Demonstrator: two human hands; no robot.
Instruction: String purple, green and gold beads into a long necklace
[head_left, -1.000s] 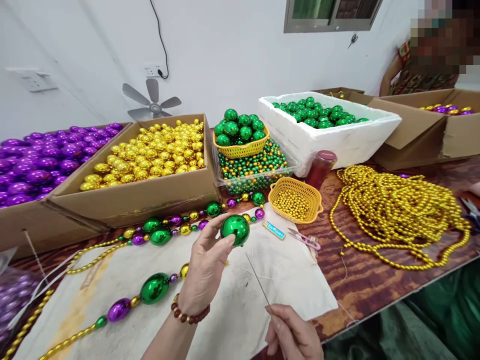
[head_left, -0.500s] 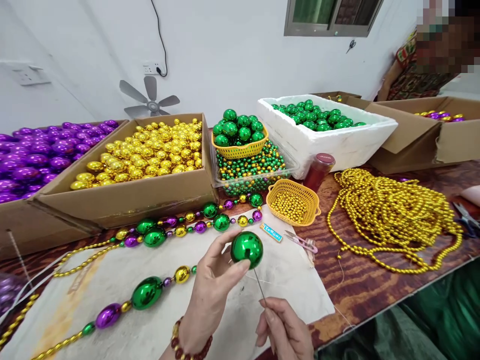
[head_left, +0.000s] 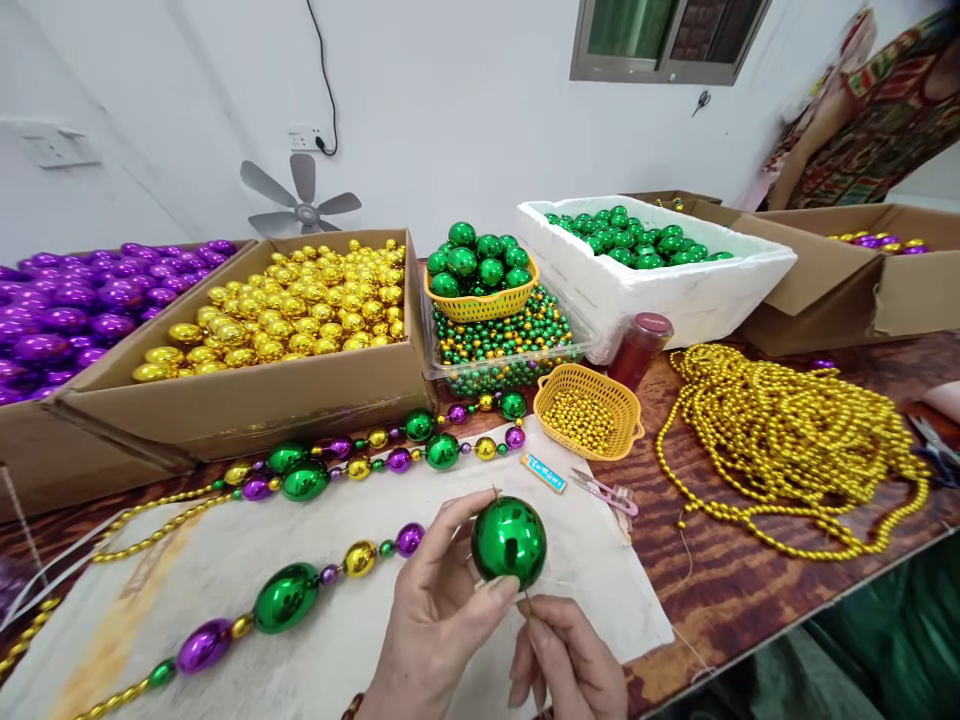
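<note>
My left hand (head_left: 442, 600) grips a large shiny green bead (head_left: 510, 540) between thumb and fingers, above a white cloth (head_left: 360, 640). Just below the bead, my right hand (head_left: 566, 655) pinches a thin needle (head_left: 527, 598). The needle runs through the bead, and its tip shows at the top by my left fingertip. Left of my hands lies a strand of green, purple and gold beads (head_left: 285, 597). A second beaded strand (head_left: 442, 450) is looped behind it on the cloth.
Cardboard boxes hold purple beads (head_left: 67, 300) and gold beads (head_left: 300, 310). A foam box (head_left: 675, 290) holds green ones. A yellow basket (head_left: 626, 410) of small gold beads stands near thread snips (head_left: 604, 490) and a red-lidded jar (head_left: 641, 345). Gold bead chains (head_left: 787, 440) lie right. A person (head_left: 877, 120) stands behind.
The needle has passed up through the green bead, bringing the bead down close to my right fingers. My left hand has shifted slightly right and down with it.
</note>
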